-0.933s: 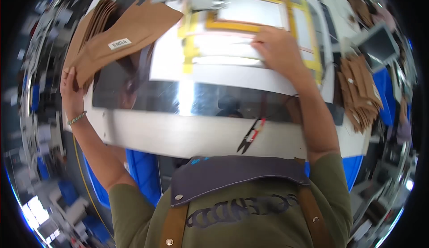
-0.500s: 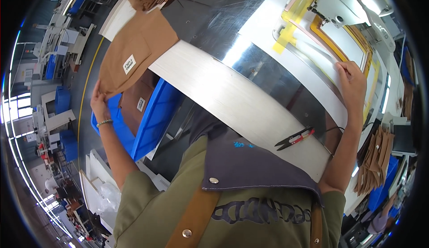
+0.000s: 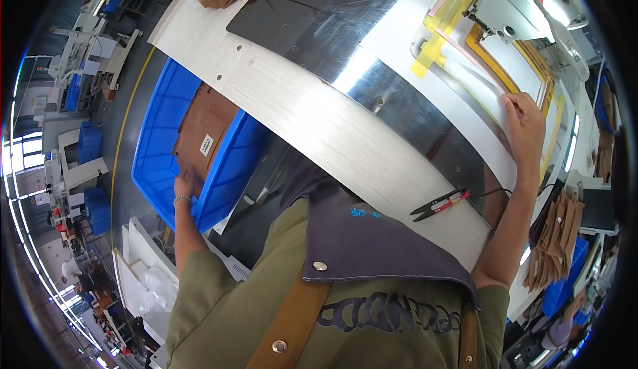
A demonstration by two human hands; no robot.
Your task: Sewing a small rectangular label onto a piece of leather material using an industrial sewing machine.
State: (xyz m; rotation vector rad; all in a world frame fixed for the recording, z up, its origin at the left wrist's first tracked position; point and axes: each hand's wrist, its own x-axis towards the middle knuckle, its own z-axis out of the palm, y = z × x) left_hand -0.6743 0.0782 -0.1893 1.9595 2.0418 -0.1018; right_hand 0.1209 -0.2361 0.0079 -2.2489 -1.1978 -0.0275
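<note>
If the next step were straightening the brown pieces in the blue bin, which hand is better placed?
Likely the left hand: it is down inside the blue bin, at the brown pieces. The right hand is away over the table, at the yellow-taped template.

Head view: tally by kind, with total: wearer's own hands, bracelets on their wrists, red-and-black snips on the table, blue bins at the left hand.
Hands: 2 (left hand, right hand)
Bracelet: 1, left wrist
Snips: 1
Blue bin: 1
Total: 5
</note>
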